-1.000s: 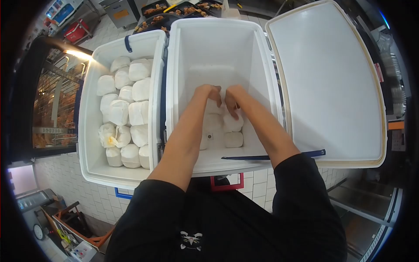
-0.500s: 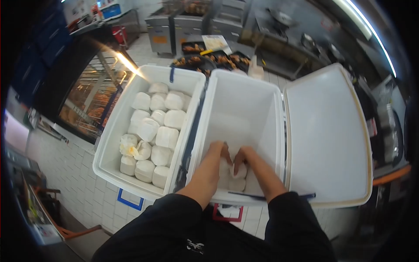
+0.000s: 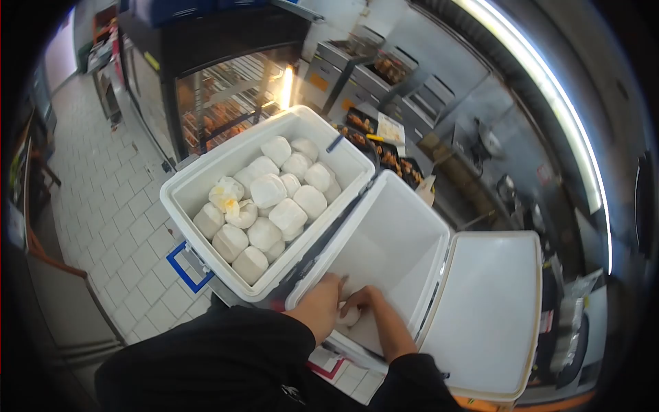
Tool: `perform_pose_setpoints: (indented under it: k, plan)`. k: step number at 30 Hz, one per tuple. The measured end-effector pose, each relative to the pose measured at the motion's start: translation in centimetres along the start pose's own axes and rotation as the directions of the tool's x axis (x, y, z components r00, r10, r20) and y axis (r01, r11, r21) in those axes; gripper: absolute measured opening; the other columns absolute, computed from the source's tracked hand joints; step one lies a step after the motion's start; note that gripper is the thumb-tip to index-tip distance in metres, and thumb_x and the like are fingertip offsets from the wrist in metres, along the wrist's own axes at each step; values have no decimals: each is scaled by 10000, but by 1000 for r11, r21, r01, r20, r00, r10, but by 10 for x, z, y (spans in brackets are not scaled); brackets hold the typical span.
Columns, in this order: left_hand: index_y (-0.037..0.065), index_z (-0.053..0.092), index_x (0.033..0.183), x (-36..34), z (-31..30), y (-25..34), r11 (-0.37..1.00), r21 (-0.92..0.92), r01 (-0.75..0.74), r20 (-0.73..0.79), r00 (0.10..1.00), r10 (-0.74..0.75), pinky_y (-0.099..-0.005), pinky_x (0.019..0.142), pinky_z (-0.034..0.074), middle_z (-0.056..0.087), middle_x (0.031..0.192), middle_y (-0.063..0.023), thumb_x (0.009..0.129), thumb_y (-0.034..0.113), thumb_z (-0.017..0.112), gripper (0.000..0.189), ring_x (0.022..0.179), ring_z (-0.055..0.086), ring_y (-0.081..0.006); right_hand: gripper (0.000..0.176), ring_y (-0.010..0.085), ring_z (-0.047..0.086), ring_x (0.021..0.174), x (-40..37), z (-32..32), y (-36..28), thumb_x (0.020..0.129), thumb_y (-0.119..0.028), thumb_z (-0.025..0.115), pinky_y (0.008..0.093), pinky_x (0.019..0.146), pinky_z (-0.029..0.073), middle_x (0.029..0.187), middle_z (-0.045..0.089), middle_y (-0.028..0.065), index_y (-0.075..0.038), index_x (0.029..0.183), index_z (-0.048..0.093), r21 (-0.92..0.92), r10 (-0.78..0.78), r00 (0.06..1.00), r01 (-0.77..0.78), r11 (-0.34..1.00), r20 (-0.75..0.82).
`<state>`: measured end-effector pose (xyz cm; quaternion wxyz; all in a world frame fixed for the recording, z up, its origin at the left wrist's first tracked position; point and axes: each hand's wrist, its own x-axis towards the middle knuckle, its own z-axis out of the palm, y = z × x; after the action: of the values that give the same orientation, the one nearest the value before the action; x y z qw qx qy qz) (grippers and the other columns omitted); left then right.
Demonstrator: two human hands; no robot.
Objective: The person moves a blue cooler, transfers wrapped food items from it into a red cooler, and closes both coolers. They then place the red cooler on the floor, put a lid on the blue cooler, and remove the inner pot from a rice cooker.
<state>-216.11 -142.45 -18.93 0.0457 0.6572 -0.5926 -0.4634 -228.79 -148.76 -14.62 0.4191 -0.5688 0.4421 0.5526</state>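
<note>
Both my hands reach down into the right-hand white cooler box [image 3: 405, 226], at its near end. My right hand [image 3: 362, 300] curls its fingers over a round, white wrapped parcel [image 3: 351, 316]. Close against its left side is my left hand [image 3: 328, 296], fingers bent in toward the same parcel and partly hidden. Another pale parcel shows just beside and below them. In the left-hand cooler box [image 3: 180, 209] lie several such white wrapped parcels [image 3: 268, 190], piled in layers. One crumpled wrapper [image 3: 226, 194] there has a yellow stain.
The right box's lid [image 3: 484, 309] hangs open to the right. A blue handle [image 3: 187, 269] juts from the left box. Beyond stand a lit glass warming cabinet [image 3: 226, 110], black trays of food [image 3: 388, 156] and steel fryers [image 3: 357, 75]. White tiles [image 3: 123, 226] cover the floor.
The view has turned and tilted, so the boxes now appear slanted and more of the warming cabinet shows. My hands stay together low in the right box, over the parcel.
</note>
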Motion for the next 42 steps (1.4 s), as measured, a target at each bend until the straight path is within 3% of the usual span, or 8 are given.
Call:
perform_pose_setpoints:
  k: [6,9,17,23,30,34,37,42]
  plan:
    - [83,442,1400,-8,11,0,998,-52,-46,-81,996,42,-468,918,504,585,1300,-149,597,449,854,974,1174,575,-345,756,263,568,1098,-70,-58,-31,501,-538,847,366,909,481,1229,604,169,-44,1058,716,-523,1,970,-132,842,-243]
    - [78,469,1379,-13,15,-1,996,-65,-63,-87,995,57,-470,915,505,596,1285,-148,604,437,847,933,1165,581,-346,751,267,648,912,-192,-84,-44,493,-541,831,355,808,520,1029,677,135,-13,1014,720,-346,-28,840,-193,918,-542]
    - [67,574,1271,24,15,24,998,-37,-53,-26,998,52,-473,899,511,638,1213,-143,629,386,818,757,1121,607,-348,863,220,507,1183,-286,-96,-95,631,-252,782,310,1057,350,1314,532,109,-34,1400,459,-220,-756,268,852,476,-597]
    - [107,747,970,42,8,55,969,79,-234,-153,958,244,-452,816,537,711,1020,-119,638,274,803,375,983,670,-319,897,198,497,1196,-269,-90,-179,655,-200,795,306,1028,396,1298,527,89,-32,1441,395,0,-903,311,945,326,-296]
    - [43,580,1284,-161,-155,144,596,421,-684,542,716,439,-450,937,476,573,1299,-185,736,397,719,667,1130,585,-346,881,224,526,1172,-286,-126,-217,646,-241,759,333,982,448,1293,520,116,-37,1425,400,-171,-863,423,862,477,-275]
    - [-8,554,1257,-260,-239,45,534,165,-829,282,558,780,-401,917,469,621,1158,-213,775,314,722,603,1061,601,-311,911,275,472,1249,-254,-115,-231,656,-257,777,378,1016,425,1377,464,149,-59,1448,375,-391,-792,534,689,610,-295]
    - [-15,559,1247,-334,-292,-11,895,-26,-445,119,887,445,-315,847,496,668,1067,-150,808,261,732,548,982,632,-185,961,312,435,1301,-198,-99,-251,652,-291,791,410,1027,426,1417,428,176,-54,1467,340,-466,-834,540,713,524,-112]
    - [-5,574,1228,-331,-309,-118,947,-82,-310,-299,914,273,-299,819,490,652,1049,-83,819,236,723,498,926,605,-146,849,278,486,1251,-217,-75,-249,679,-272,773,366,1029,424,1386,453,185,11,1396,416,-270,-805,577,760,591,-138]
